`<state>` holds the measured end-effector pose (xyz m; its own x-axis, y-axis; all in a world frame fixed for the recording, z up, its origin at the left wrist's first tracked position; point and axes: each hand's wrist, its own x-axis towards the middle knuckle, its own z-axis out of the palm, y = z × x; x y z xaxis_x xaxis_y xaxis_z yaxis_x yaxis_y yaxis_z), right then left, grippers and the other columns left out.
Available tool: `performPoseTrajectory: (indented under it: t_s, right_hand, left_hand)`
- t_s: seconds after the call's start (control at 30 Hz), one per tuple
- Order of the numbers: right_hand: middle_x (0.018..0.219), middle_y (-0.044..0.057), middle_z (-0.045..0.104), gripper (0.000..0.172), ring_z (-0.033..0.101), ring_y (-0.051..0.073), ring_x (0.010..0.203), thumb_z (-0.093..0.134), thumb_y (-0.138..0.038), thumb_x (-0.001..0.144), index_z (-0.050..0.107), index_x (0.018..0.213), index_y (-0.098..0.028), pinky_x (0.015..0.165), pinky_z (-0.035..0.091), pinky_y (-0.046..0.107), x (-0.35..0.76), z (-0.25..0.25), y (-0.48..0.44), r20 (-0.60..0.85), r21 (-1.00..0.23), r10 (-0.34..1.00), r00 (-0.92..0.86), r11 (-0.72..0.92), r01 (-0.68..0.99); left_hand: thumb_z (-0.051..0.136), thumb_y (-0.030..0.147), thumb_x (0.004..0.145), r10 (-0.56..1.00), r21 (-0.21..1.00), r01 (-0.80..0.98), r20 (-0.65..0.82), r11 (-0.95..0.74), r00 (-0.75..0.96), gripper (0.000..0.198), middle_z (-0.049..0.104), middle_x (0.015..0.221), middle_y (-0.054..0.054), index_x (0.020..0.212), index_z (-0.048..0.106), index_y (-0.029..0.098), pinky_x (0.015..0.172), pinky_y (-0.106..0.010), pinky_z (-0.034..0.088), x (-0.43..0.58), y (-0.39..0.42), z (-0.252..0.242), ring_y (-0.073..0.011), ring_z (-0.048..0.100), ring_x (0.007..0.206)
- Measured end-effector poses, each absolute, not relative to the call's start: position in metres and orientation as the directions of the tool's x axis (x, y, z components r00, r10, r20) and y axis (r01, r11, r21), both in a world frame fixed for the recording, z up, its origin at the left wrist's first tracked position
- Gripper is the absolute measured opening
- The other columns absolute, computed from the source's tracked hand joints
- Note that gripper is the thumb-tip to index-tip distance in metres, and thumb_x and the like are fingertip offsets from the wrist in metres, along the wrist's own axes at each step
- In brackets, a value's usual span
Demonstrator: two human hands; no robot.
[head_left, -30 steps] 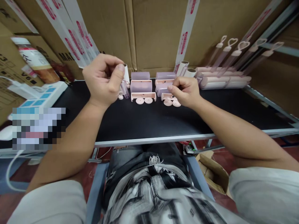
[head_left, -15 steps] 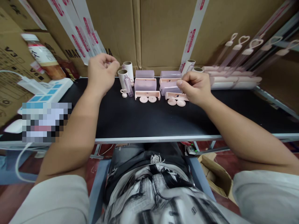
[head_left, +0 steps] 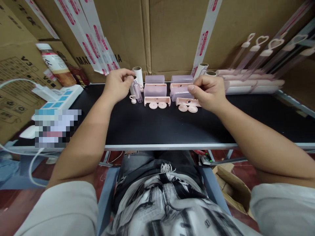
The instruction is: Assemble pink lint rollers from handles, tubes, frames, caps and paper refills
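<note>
My left hand [head_left: 118, 86] is closed in a pinch over the top of the front white tube [head_left: 133, 88]; anything between its fingertips is too small to make out. A second white tube [head_left: 139, 78] stands behind. A clear lilac tube [head_left: 138, 91] leans there, with a pink heart-loop cap [head_left: 133, 100] beside it. My right hand [head_left: 209, 91] is curled, thumb against fingers, in front of a lilac cover [head_left: 180, 94] and a pink holder [head_left: 184, 102]; its contents are hidden. Pink discs [head_left: 192, 109] lie below that holder. Left of them are another lilac cover [head_left: 155, 90] and pink holder [head_left: 157, 101].
Pink rolls [head_left: 256, 83] and clear tubes with heart-loop caps [head_left: 268, 52] lie at the right. A power strip [head_left: 61, 98], a drink bottle [head_left: 57, 67] and a blurred-out device [head_left: 57, 127] sit at the left. Cardboard [head_left: 172, 36] walls the back of the black table [head_left: 167, 131].
My left hand has come down and right, from beside the white tubes to the front one's top. My right hand stays nearly in place. The whole view has shifted slightly.
</note>
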<state>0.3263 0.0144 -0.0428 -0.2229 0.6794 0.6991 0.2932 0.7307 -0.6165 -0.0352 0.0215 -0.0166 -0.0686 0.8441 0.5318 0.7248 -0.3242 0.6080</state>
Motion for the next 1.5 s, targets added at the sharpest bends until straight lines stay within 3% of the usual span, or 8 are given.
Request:
performPoseTrajectory:
  t_s: [0.4,0.67,0.77,0.9,1.1,1.2,1.33,1.5]
  right_hand:
    - [0.058,0.0,0.055,0.064,0.043,0.015,0.053,0.084,-0.077,0.093,0.058,0.066,-0.025,0.051,0.03,0.033,0.326,-0.053,0.023,0.736,-0.591,0.632,-0.242,0.774,0.225]
    - [0.061,-0.001,0.057,0.059,0.045,0.013,0.054,0.086,-0.069,0.096,0.059,0.072,-0.023,0.052,0.036,0.031,0.327,-0.052,0.023,0.658,-0.646,0.662,-0.359,0.741,0.182]
    - [0.077,-0.001,0.067,0.048,0.056,0.013,0.058,0.088,-0.067,0.096,0.073,0.108,-0.023,0.053,0.043,0.029,0.322,-0.058,0.025,0.562,-0.726,0.633,-0.532,0.686,0.05]
    - [0.102,0.002,0.072,0.09,0.061,0.013,0.063,0.093,-0.068,0.091,0.054,0.162,-0.031,0.053,0.049,0.028,0.311,-0.068,0.019,0.538,-0.774,0.572,-0.619,0.627,-0.093]
    - [0.069,-0.004,0.064,0.047,0.056,0.014,0.047,0.094,-0.056,0.094,0.075,0.124,-0.026,0.044,0.046,0.03,0.305,-0.061,0.004,0.53,-0.841,0.685,-0.5,0.499,-0.208]
    - [0.064,-0.006,0.063,0.047,0.051,0.012,0.042,0.1,-0.054,0.087,0.077,0.114,-0.024,0.041,0.042,0.027,0.304,-0.058,0.005,0.508,-0.86,0.704,-0.496,0.444,-0.25]
    - [0.06,-0.005,0.058,0.054,0.041,0.008,0.041,0.093,-0.071,0.088,0.076,0.095,-0.02,0.039,0.031,0.024,0.306,-0.055,0.008,0.539,-0.834,0.664,-0.518,0.505,-0.22]
    - [0.06,0.001,0.062,0.068,0.056,0.012,0.05,0.068,-0.082,0.103,0.065,0.072,-0.021,0.047,0.042,0.026,0.315,-0.053,0.012,0.56,-0.758,0.579,-0.592,0.647,-0.085]
  left_hand:
    - [0.083,0.02,0.085,0.908,0.593,0.76,0.419,-0.266,-0.009,0.012,0.064,0.074,0.001,0.095,0.075,0.019,0.068,-0.035,0.041,-0.027,0.011,-0.007,-0.0151,0.052,0.067]
    - [0.09,0.076,0.088,0.794,0.755,0.37,0.604,-0.541,-0.073,0.062,0.064,0.073,0.005,0.096,0.058,0.024,0.053,-0.03,0.038,-0.037,0.005,0.006,-0.0074,0.051,0.057]
    - [0.091,0.073,0.088,0.852,0.84,0.179,0.523,-0.512,-0.017,0.061,0.071,0.081,0.003,0.097,0.055,0.025,0.048,-0.028,0.04,-0.012,-0.004,0.0,-0.0103,0.062,0.061]
    - [0.091,0.059,0.094,0.943,0.944,0.078,0.309,-0.32,0.123,0.051,0.073,0.079,0.002,0.098,0.055,0.023,0.049,-0.024,0.048,0.032,-0.018,-0.017,-0.0126,0.072,0.063]
    - [0.092,0.042,0.097,0.939,0.977,0.099,0.148,-0.187,0.311,0.04,0.079,0.079,-0.003,0.093,0.061,0.018,0.049,-0.02,0.051,0.051,-0.025,-0.029,-0.0123,0.073,0.058]
    - [0.086,0.037,0.102,0.929,0.921,0.282,0.168,-0.267,0.331,0.03,0.076,0.072,-0.003,0.09,0.067,0.016,0.045,-0.02,0.043,0.039,-0.022,-0.023,-0.0093,0.063,0.049]
    - [0.078,0.027,0.101,0.94,0.793,0.512,0.326,-0.33,0.102,0.011,0.073,0.072,-0.001,0.096,0.077,0.017,0.051,-0.025,0.043,0.009,-0.011,-0.01,-0.0105,0.057,0.051]
    - [0.078,0.024,0.09,0.959,0.524,0.828,0.279,-0.2,0.054,0.006,0.075,0.076,-0.004,0.088,0.083,0.02,0.067,-0.032,0.046,-0.029,0.009,-0.012,-0.0177,0.062,0.066]
